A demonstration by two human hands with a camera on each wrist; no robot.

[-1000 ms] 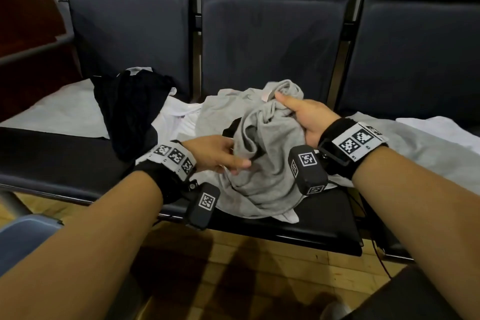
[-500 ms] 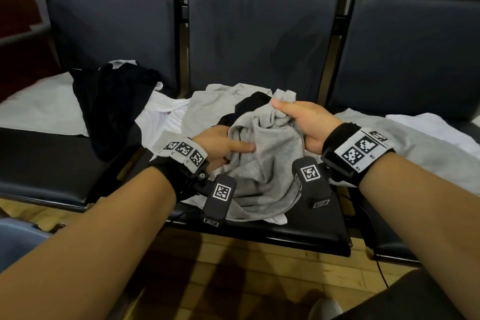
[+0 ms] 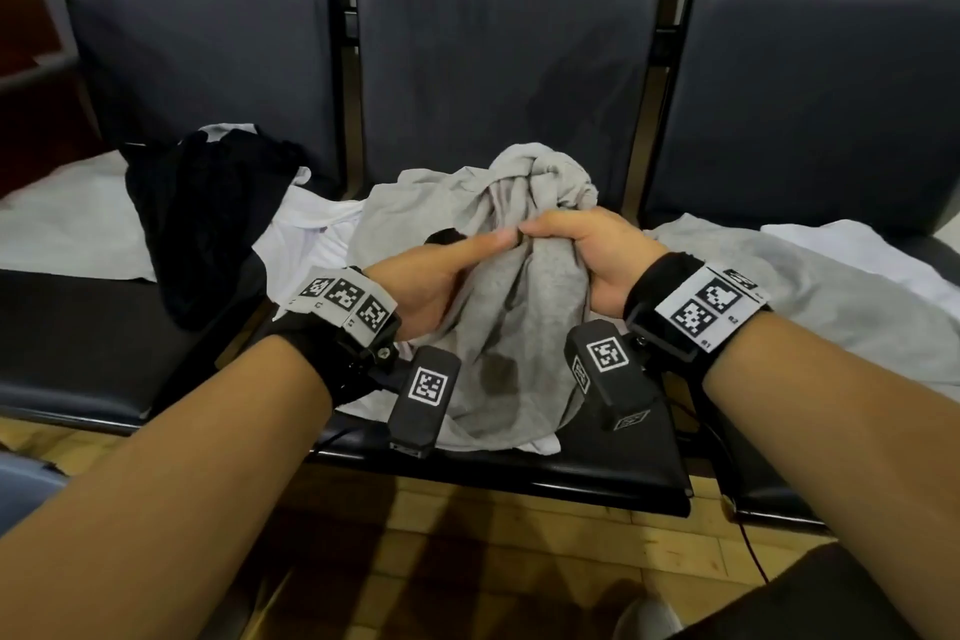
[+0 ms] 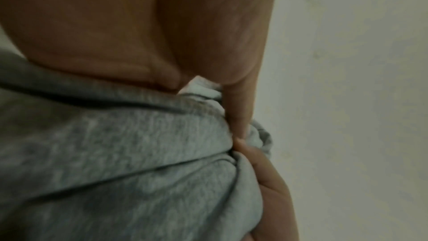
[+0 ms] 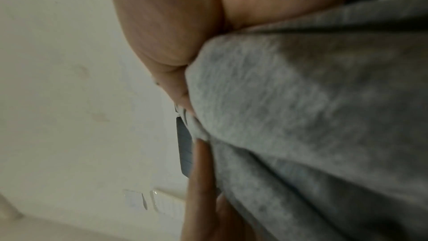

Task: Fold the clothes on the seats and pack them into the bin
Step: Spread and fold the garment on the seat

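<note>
Hidden: fingers of both hands are buried in cloth; both wrist views are blurred, showing only skin, grey knit and a pale wall. The bin is not in any view.
Black garment (image 3: 208,218): heaped on the seat, left of the left hand, partly over a white sheet (image 3: 67,229).
Left hand (image 3: 431,276): curled round the grey garment, thumb stretched right, tip meeting the right hand.
Grey garment (image 3: 519,327): bunched between both hands, long axis running away from the person; knotted end rises beyond the knuckles, loose end drapes toward the wrists; a dark stain near the lower end.
Right hand (image 3: 587,255): fist closed on the same garment.
Pale clothes (image 3: 831,296): spread flat, right of the right hand.
Seats (image 3: 498,68): dark padded row with upright backs.
Floor (image 3: 519,535): wood boards below the forearms.
</note>
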